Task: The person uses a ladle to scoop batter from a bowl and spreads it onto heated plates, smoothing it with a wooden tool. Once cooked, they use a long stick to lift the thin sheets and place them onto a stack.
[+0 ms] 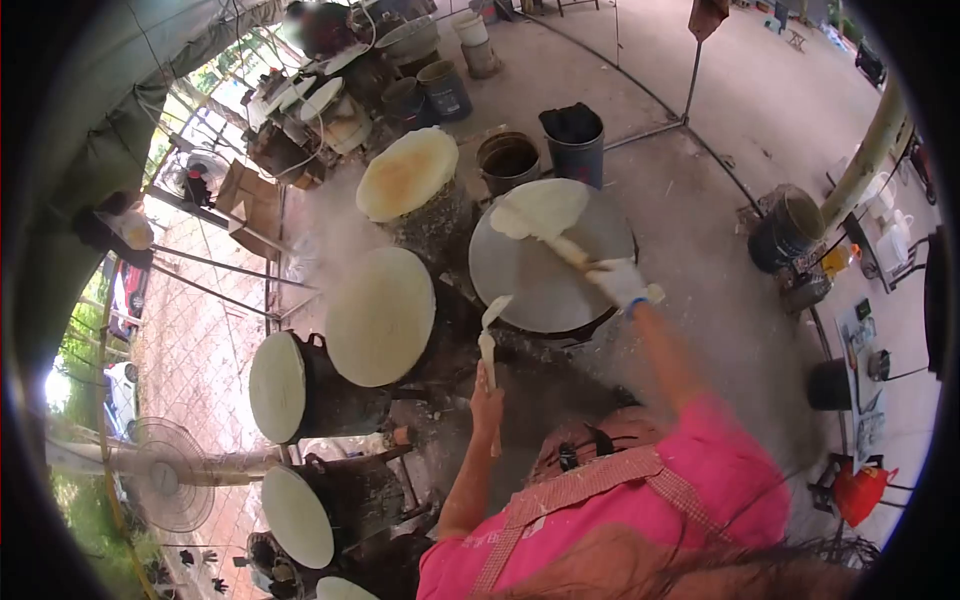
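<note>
My right hand (618, 282), in a white glove, is closed round the handle of a wooden spreader (568, 250). Its far end, coated in pale batter, rests over a round grey griddle (540, 290). A patch of pale batter (556, 204) covers the griddle's far part; the near part shows bare metal. Lower and to the left, my left hand (487, 408) grips a wooden stick (487, 375) held upright. Pale batter coats the stick's tip, and a strip of batter (495, 310) lies just above it at the griddle's near edge.
Large pale rounds lie on drum stoves to the left, one (380, 316) beside the griddle and a browned one (408, 172) beyond it. A dark bucket (508, 163) and a grey bucket (575, 150) stand behind. A fan (170, 474) is at far left; another person is at upper left.
</note>
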`<state>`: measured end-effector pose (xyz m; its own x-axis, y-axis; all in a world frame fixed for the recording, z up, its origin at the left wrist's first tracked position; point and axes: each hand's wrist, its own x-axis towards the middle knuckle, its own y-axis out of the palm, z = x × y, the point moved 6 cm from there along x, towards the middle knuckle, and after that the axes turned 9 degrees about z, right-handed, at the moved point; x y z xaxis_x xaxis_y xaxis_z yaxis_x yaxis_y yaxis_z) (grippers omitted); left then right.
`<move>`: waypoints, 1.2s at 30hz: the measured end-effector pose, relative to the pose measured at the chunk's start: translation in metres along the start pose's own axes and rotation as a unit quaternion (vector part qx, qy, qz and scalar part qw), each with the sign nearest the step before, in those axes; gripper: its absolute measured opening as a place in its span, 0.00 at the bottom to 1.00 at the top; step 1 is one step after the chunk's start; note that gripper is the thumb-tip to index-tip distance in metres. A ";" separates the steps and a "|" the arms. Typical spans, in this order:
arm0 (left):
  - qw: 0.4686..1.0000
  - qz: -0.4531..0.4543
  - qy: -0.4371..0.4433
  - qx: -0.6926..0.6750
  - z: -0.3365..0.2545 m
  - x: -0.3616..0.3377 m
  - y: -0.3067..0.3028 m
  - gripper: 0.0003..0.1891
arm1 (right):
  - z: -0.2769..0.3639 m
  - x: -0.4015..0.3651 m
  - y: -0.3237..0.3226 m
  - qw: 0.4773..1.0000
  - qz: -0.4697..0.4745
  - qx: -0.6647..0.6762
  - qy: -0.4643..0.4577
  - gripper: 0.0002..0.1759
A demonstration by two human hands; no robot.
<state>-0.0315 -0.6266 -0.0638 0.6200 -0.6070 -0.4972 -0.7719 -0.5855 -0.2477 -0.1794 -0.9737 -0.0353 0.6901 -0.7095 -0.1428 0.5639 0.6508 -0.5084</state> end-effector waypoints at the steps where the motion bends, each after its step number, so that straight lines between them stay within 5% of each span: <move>1: 0.992 -0.032 0.100 0.074 -0.011 -0.003 -0.003 0.37 | 0.006 0.002 -0.019 0.999 -0.014 0.019 -0.029 0.18; 2: 0.990 -0.037 0.113 0.074 -0.007 0.003 -0.007 0.37 | 0.011 0.002 -0.023 0.999 -0.020 0.020 -0.042 0.18; 4: 0.957 -0.079 0.223 0.171 0.010 0.013 -0.007 0.37 | -0.019 -0.026 -0.014 0.968 -0.018 0.208 0.138 0.15; 6: 0.915 -0.125 0.305 0.233 -0.004 0.013 -0.003 0.38 | -0.058 0.011 0.060 0.934 -0.015 0.356 -0.031 0.14; 8: 0.991 -0.032 0.041 0.122 -0.013 -0.005 0.001 0.38 | -0.038 0.011 0.047 0.942 0.073 0.328 0.028 0.14; 9: 0.991 -0.042 0.045 0.118 -0.014 0.000 0.006 0.38 | -0.021 0.012 0.037 0.938 0.156 0.296 0.086 0.14; 12: 0.978 -0.091 0.094 0.165 -0.015 0.004 0.000 0.38 | -0.017 0.017 -0.042 0.945 0.079 0.306 0.084 0.13; 14: 0.993 -0.065 0.032 0.093 -0.007 -0.002 0.008 0.38 | -0.076 0.055 -0.028 0.952 0.025 0.299 0.059 0.12; 18: 0.986 -0.107 0.057 0.116 0.014 0.011 0.008 0.38 | -0.064 0.052 0.029 0.918 0.192 0.340 0.070 0.15; 20: 0.991 -0.064 -0.107 0.042 -0.007 -0.010 0.019 0.38 | -0.056 0.058 -0.004 0.936 0.204 0.286 0.019 0.16; 21: 0.991 -0.072 -0.108 0.041 0.000 -0.008 0.018 0.38 | -0.043 0.057 -0.034 0.938 0.197 0.281 0.053 0.16; 24: 0.988 -0.116 -0.025 0.102 0.030 0.010 0.015 0.38 | -0.057 0.091 -0.056 0.923 0.171 0.322 0.123 0.16; 27: 0.989 -0.126 0.015 0.077 0.035 0.010 0.014 0.38 | -0.041 0.091 -0.026 0.933 0.263 0.222 0.103 0.16; 28: 0.992 -0.126 0.000 0.023 0.012 -0.001 0.022 0.38 | -0.051 0.086 -0.017 0.919 0.303 0.233 0.094 0.10; 30: 0.990 -0.135 -0.016 -0.040 -0.001 -0.019 0.034 0.38 | -0.062 0.087 -0.021 0.925 0.306 0.227 0.010 0.16; 32: 0.966 -0.060 -0.054 -0.244 0.007 -0.031 0.039 0.39 | -0.054 0.106 -0.053 0.926 0.312 0.204 0.064 0.15; 33: 0.966 -0.067 -0.057 -0.242 0.003 -0.038 0.037 0.39 | -0.051 0.114 -0.064 0.925 0.308 0.183 0.128 0.15; 36: 0.926 -0.075 -0.090 -0.358 0.009 -0.055 0.054 0.38 | -0.040 0.159 -0.034 0.925 0.273 0.260 0.051 0.14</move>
<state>-0.1081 -0.6197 -0.0576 0.6287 -0.4284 -0.6490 -0.3479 -0.9014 0.2579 -0.1070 -1.1191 -0.0747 0.9053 -0.2408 -0.3499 0.3034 0.9431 0.1360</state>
